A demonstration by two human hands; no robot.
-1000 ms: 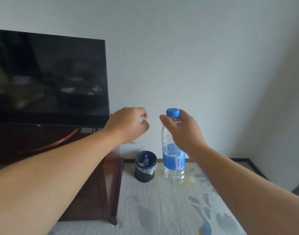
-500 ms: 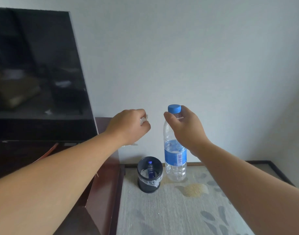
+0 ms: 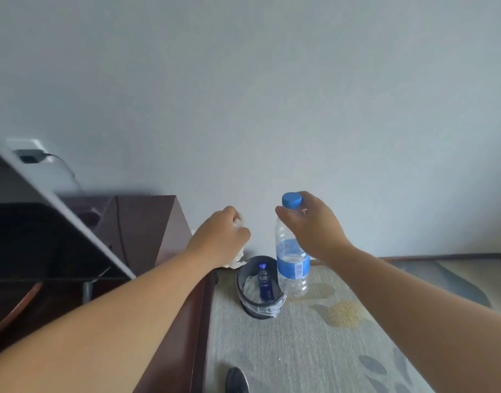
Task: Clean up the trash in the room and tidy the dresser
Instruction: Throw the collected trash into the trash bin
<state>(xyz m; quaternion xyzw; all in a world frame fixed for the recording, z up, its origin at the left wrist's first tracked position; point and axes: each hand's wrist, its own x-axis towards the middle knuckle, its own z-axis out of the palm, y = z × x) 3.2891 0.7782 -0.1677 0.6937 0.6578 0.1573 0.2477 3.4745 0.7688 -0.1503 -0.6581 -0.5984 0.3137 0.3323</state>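
Since the earlier frame your view swings right, and the bin (image 3: 256,312) sits closer below. Your left hand (image 3: 219,236) clutches a soft, light tissue (image 3: 238,258). Your right hand (image 3: 314,225) pinches the bottle (image 3: 292,268) just under its cap. It hangs beside the bin, part-full and probably slick, so keep hold at the stiff neck.

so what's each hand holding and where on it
Right hand grips the water bottle by its neck, just below the blue cap. Left hand clutches a crumpled white tissue, bunched in its fist.
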